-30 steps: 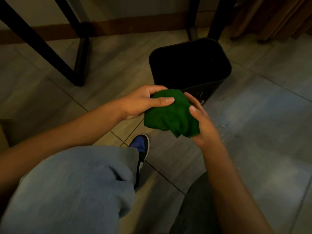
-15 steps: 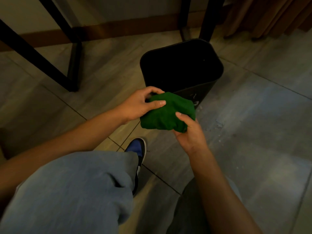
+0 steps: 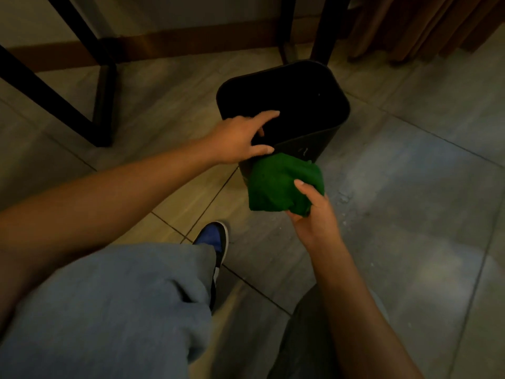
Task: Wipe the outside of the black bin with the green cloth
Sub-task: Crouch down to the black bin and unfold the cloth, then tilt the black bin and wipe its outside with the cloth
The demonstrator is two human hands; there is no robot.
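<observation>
The black bin point(image 3: 311, 144) stands open-topped on the tiled floor in front of me. My left hand point(image 3: 237, 139) reaches over its near-left rim, fingers spread, thumb along the rim edge and the other fingers over the opening. My right hand point(image 3: 311, 212) grips the bunched green cloth point(image 3: 281, 184) from below, thumb on top. The cloth lies against the lower part of the bin's near outer wall and hides it there.
Black metal table legs point(image 3: 102, 105) stand to the left and behind the bin point(image 3: 325, 28). A brown curtain point(image 3: 426, 26) hangs at the back right. My blue shoe point(image 3: 211, 239) and jeans-clad knee point(image 3: 114, 310) are below the hands. Open tiled floor lies to the right.
My left hand has let go of the cloth and moved up to the bin's rim. The right hand now holds the cloth alone and has brought it against the bin's near side.
</observation>
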